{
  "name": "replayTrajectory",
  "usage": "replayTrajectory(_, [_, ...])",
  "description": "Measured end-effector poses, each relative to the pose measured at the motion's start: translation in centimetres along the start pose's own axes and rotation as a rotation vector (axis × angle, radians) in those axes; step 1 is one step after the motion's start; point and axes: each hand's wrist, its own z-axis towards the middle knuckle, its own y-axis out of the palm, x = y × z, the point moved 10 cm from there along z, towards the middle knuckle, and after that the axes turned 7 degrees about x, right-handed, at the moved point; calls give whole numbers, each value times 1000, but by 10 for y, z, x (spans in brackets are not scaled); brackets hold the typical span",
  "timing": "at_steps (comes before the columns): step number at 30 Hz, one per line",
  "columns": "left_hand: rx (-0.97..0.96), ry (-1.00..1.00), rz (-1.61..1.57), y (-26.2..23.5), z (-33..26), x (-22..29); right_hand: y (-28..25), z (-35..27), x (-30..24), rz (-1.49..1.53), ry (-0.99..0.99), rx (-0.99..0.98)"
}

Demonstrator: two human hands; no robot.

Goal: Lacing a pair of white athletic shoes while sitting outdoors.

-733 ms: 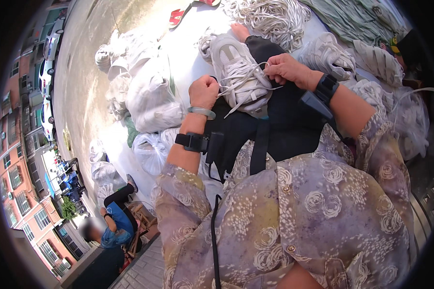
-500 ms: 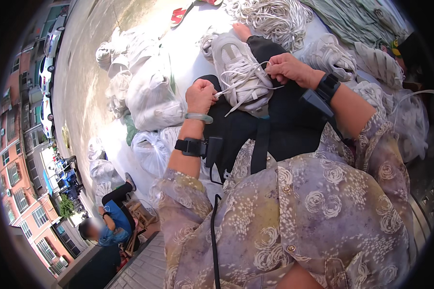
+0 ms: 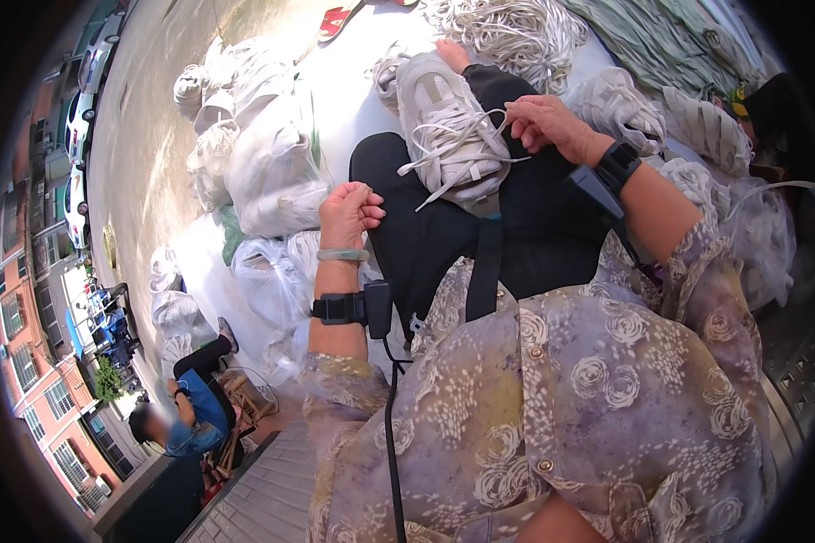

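A white lace-up sneaker [image 3: 453, 136] rests on my black-clad lap, its toe pointing away from me. White shoelaces [image 3: 450, 149] cross its front, with loose ends hanging at both sides. My left hand [image 3: 351, 213] is over my left thigh, apart from the shoe, its fingers curled together with nothing visible in them. Just right of the laces is my right hand [image 3: 554, 128], fingers loosely bent and parted. A lace loop lies close to its fingertips; I cannot tell whether they touch.
Bagged white shoes [image 3: 276, 181] lie to the left, more white sneakers [image 3: 618, 109] to the right. A heap of white laces [image 3: 521, 41] is beyond the shoe, beside grey-green sheeting [image 3: 647, 41]. A person in blue [image 3: 199, 416] sits at lower left. A black cable [image 3: 392, 434] hangs from my left wrist strap.
My left hand has let go of a lace end and moved left and down. My right hand has loosened its pinch on the other lace. The sneaker stays on my lap.
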Motion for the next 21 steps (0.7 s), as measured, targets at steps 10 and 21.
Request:
replayTrajectory(10, [390,-55,-220,-142,-17,-67,19,-13,-10,-547,-307,-60])
replayTrajectory(21, [474,-193,-474,-157,-31,-160,38,-30,-25,-1084,-773,27])
